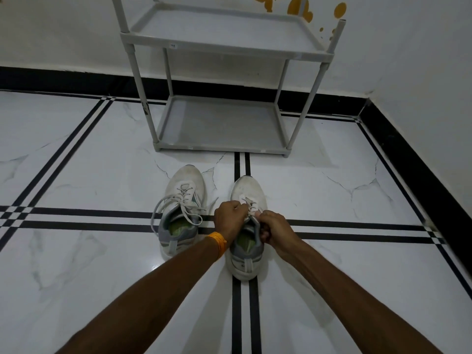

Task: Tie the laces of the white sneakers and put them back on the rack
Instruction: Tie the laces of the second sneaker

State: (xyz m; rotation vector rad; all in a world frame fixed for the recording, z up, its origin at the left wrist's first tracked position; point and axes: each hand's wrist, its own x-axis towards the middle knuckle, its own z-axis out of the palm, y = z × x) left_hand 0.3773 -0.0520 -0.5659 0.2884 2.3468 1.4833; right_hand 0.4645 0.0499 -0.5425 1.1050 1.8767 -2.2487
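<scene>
Two white sneakers with grey heels stand side by side on the floor, toes pointing toward the rack. The left sneaker has loose laces spilling over its left side. Over the tongue of the right sneaker both hands meet. My left hand, with an orange band at the wrist, is closed on its laces. My right hand is also closed on the laces, pinching them at the top eyelets. The knot itself is hidden by my fingers.
A grey plastic shoe rack with two bare shelves stands just beyond the sneakers against the white wall. The floor is white marble tile with black stripes. A black skirting runs along the back and right walls, which meet in a corner at the right.
</scene>
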